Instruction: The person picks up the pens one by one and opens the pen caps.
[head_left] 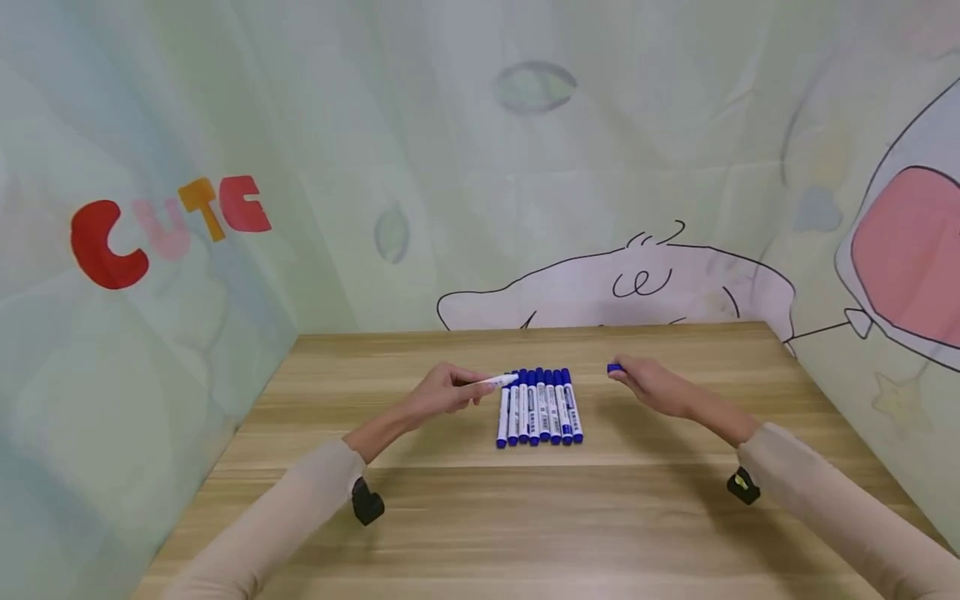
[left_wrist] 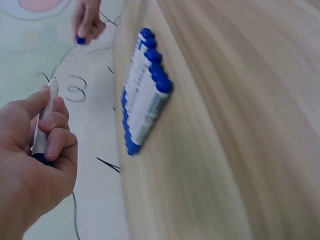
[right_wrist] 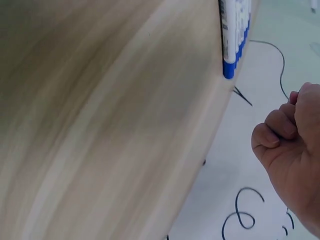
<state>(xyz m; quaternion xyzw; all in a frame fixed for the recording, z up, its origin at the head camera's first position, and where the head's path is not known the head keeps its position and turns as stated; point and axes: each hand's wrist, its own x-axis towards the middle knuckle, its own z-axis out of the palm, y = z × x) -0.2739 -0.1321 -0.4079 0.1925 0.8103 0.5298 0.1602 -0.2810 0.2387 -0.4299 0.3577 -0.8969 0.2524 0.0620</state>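
My left hand [head_left: 442, 390] grips an uncapped whiteboard marker [left_wrist: 44, 125], its white tip pointing away from the palm and its blue end near the lower fingers. Off to the right, my right hand [head_left: 651, 385] pinches a small blue marker cap [head_left: 614, 367], held apart from the marker. In the right wrist view the fingers of that hand [right_wrist: 287, 145] are curled and the cap is hidden. Between the hands, a row of white markers with blue caps [head_left: 540, 412] lies side by side on the table. The tip of the held marker is above the row's far left corner.
The wooden table [head_left: 480, 517] ends at a printed cloth backdrop [head_left: 337, 208] behind, with cloth also at the left and right sides. Dark wrist devices [head_left: 367, 502] hang under both sleeves.
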